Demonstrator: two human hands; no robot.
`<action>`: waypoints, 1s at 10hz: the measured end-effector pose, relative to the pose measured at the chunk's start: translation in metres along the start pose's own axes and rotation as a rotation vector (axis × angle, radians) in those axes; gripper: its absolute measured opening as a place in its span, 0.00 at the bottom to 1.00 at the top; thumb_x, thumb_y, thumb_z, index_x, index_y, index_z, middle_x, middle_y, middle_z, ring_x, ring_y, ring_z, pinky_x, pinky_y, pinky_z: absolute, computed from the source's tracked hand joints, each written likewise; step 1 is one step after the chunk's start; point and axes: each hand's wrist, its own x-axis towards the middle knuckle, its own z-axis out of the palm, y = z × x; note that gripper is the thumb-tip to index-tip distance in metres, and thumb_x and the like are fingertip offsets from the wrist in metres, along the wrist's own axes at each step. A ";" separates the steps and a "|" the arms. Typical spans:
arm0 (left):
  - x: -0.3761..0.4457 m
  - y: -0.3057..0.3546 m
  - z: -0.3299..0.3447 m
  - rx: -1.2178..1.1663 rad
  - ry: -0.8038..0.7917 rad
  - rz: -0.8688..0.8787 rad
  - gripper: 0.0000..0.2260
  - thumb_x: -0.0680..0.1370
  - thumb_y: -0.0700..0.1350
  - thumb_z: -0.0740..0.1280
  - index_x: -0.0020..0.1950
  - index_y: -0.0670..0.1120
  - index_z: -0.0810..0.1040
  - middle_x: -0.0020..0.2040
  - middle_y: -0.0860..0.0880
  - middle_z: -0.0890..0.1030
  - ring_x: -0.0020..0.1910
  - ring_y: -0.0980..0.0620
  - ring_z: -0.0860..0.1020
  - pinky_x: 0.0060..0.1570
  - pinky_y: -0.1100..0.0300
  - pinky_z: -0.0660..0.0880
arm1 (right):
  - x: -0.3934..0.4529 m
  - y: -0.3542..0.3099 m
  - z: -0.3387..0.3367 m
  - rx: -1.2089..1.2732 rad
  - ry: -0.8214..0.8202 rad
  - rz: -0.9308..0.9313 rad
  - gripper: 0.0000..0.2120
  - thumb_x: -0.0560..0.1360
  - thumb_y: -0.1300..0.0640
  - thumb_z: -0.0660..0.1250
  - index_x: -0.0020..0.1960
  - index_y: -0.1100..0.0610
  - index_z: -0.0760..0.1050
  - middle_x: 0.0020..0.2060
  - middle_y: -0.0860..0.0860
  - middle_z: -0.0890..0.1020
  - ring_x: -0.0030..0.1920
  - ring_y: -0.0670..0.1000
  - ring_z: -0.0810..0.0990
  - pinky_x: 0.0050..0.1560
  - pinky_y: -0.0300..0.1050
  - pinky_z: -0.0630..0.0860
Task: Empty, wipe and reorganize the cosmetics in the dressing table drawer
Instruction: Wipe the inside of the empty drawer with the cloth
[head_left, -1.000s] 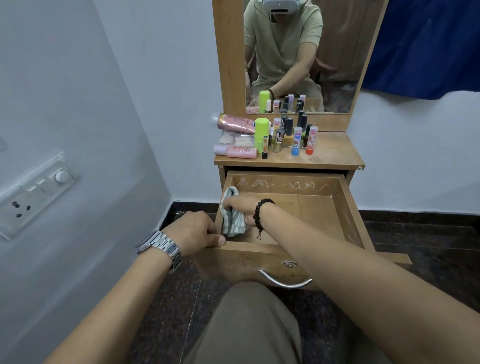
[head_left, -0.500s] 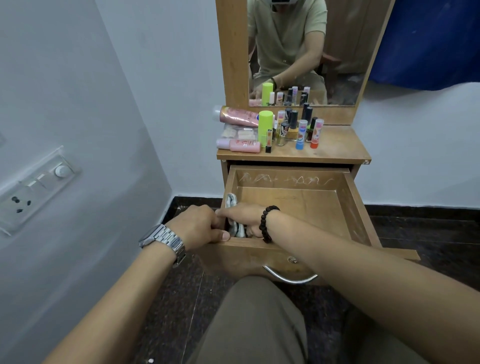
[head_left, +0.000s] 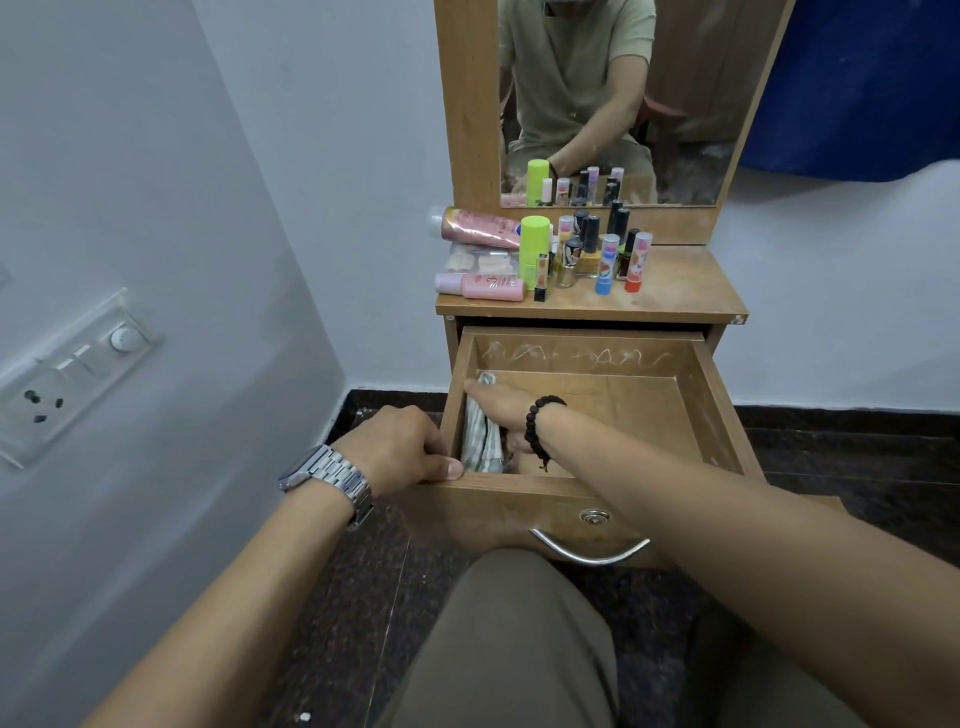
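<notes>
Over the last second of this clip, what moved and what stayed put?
The right hand drew the cloth back to the drawer's front left corner, then pushed it away again along the left wall. The left hand kept its grip on the front edge. The cosmetics stayed on the tabletop.

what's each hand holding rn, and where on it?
Right hand presses the cloth against the drawer's left inner wall, fingers straight over its upper part. Left hand grips the drawer's front left corner.
</notes>
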 end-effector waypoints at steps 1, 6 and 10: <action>-0.002 0.002 0.000 -0.036 0.030 -0.014 0.12 0.74 0.55 0.70 0.49 0.47 0.81 0.44 0.52 0.79 0.45 0.53 0.77 0.38 0.64 0.70 | -0.004 0.008 0.003 -0.113 -0.102 0.011 0.29 0.80 0.42 0.50 0.74 0.59 0.63 0.72 0.60 0.68 0.69 0.61 0.70 0.69 0.59 0.68; -0.007 0.005 0.000 -0.031 0.060 0.012 0.12 0.75 0.54 0.70 0.45 0.45 0.79 0.37 0.55 0.76 0.37 0.59 0.73 0.33 0.66 0.65 | 0.017 0.006 0.008 0.488 -0.020 0.098 0.36 0.73 0.40 0.62 0.77 0.53 0.57 0.76 0.54 0.61 0.75 0.57 0.62 0.73 0.58 0.61; -0.004 0.002 0.002 -0.060 0.056 0.018 0.13 0.76 0.53 0.69 0.46 0.43 0.80 0.37 0.55 0.75 0.38 0.58 0.73 0.33 0.67 0.65 | 0.008 -0.024 -0.004 0.664 0.187 -0.007 0.21 0.84 0.61 0.49 0.75 0.66 0.58 0.62 0.56 0.70 0.71 0.58 0.66 0.54 0.27 0.70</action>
